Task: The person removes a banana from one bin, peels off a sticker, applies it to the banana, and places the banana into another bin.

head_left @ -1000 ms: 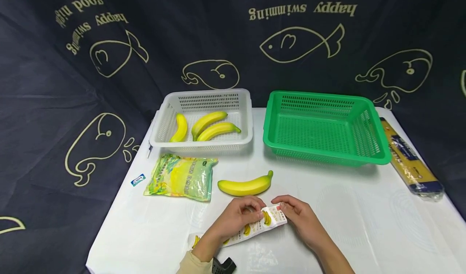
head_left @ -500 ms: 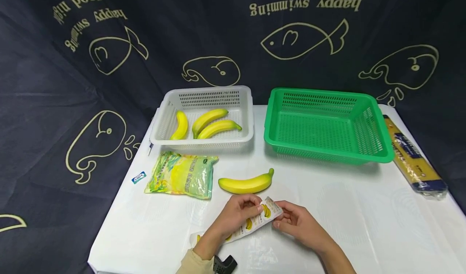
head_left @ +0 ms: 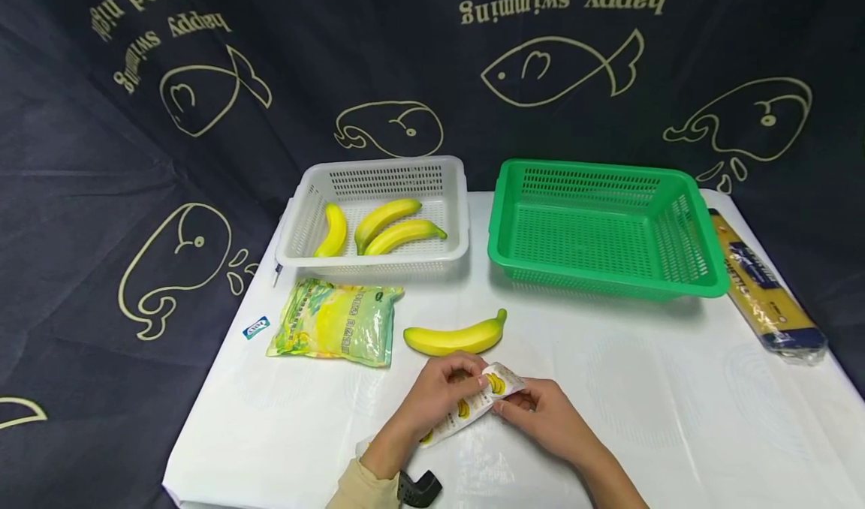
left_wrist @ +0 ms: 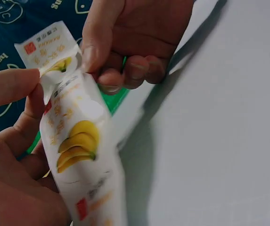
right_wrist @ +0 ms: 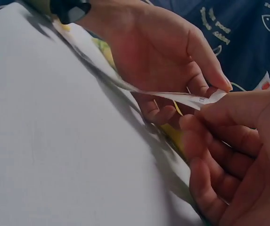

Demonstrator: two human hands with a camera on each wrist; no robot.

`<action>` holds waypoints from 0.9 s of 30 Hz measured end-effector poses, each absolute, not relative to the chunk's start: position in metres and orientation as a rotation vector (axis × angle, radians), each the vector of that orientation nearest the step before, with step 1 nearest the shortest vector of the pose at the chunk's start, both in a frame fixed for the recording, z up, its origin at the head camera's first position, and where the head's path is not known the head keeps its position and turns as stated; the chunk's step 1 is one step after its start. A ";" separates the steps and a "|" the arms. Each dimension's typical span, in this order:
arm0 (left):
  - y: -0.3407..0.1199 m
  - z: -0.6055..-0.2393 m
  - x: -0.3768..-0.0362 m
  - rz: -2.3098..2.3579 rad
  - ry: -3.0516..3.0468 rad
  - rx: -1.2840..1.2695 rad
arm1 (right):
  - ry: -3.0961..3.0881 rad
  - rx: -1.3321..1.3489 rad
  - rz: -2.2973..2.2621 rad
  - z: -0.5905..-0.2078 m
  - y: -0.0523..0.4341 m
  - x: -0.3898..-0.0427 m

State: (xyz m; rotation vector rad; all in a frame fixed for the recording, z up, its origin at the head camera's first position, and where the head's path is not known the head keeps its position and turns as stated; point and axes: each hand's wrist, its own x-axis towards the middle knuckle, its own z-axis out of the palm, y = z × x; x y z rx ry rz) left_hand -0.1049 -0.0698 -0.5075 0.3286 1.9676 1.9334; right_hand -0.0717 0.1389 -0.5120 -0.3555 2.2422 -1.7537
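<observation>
Fingers curled in, the left hand (head_left: pixel 435 396) and right hand (head_left: pixel 544 417) pinch the banana-printed strip (head_left: pixel 477 402) at the counter's (head_left: pixel 676 389) 6 o'clock, apparently working its end loose, which calls for a steady hold and careful pull!

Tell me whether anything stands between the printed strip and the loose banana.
The left hand, pinching the printed strip, lies partly between it and the loose banana; no other object visibly intervenes.

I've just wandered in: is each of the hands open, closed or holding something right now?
Left hand: holding the banana-printed strip in a pinch.
Right hand: pinching the same strip near one end.
</observation>
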 end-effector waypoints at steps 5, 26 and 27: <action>-0.069 -0.507 -0.105 1.917 1.951 0.318 | 2.384 -0.317 -1.698 -0.513 0.139 -0.071; -0.066 -0.514 -0.108 1.691 2.433 0.778 | 2.458 -0.169 -1.530 -0.512 0.137 -0.072; -0.066 -0.514 -0.108 1.676 2.464 0.795 | 2.445 -0.162 -1.532 -0.512 0.136 -0.073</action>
